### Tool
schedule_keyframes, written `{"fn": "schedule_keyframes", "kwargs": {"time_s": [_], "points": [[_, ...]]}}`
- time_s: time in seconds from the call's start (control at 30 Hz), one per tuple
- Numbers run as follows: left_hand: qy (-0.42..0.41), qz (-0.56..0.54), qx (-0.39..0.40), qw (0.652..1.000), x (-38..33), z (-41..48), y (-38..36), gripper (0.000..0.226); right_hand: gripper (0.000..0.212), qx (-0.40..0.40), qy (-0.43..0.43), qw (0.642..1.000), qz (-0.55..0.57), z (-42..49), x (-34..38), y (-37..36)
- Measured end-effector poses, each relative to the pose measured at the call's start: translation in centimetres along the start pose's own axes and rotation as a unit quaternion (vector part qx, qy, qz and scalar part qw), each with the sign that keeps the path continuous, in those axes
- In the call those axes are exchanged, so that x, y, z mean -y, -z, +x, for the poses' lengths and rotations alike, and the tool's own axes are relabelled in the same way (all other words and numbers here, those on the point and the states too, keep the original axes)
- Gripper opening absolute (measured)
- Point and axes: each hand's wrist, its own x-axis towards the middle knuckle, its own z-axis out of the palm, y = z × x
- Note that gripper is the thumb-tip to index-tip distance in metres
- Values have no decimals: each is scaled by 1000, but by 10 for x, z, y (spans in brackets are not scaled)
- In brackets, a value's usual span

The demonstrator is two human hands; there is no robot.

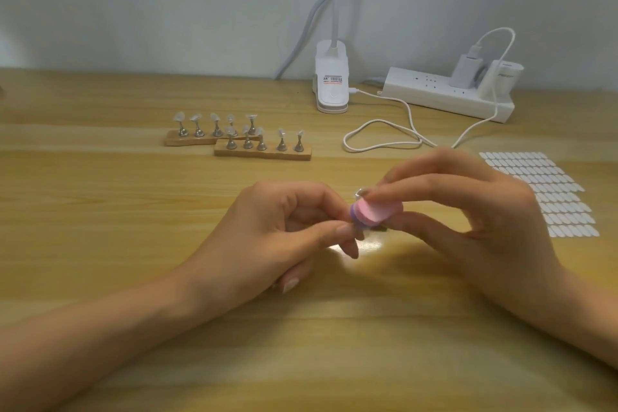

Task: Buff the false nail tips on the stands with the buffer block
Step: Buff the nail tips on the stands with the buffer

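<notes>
Grip of the right hand [475, 211] is closed on the buffer [378, 212], thumb below and fingers on top, holding it up off the tabletop [100, 211]. The left hand [277, 227] pinches thumb against forefinger right at the buffer's purple edge. What it pinches is mostly hidden, but a clear glint just above looks like a tip [359, 192] pressed to the block.

So buffing seems to be under way on 1 piece, held between both hands at the middle of the view.

Farther back, well apart from the hands, 10 stands [247, 137] sit in 2 rows of 5 on 2 wooden bases [264, 153], each with a pale tip on top. No slot looks vacant (so I cannot tell where the held piece came from). At this range a buffed tip and a raw one look alike, so the count done is unknown. I judge that most of the work may remain: each tip on the stands has to meet the block in turn.
</notes>
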Motion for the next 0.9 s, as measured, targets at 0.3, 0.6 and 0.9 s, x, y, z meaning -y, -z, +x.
{"fn": "schedule_keyframes", "kwargs": {"time_s": [0.3,0.6,0.9], "points": [[-7,37,-4,999,-2,-1,-2,9,12,18,22,999,-16,0,2,-2],[-4,23,4,1000,-2,0,-2,7,14,22,29,999,-24,0,-1,-2],[-9,10,1,1000,-3,0,-2,11,16,-3,4,1000,-13,2,-3,1]]}}
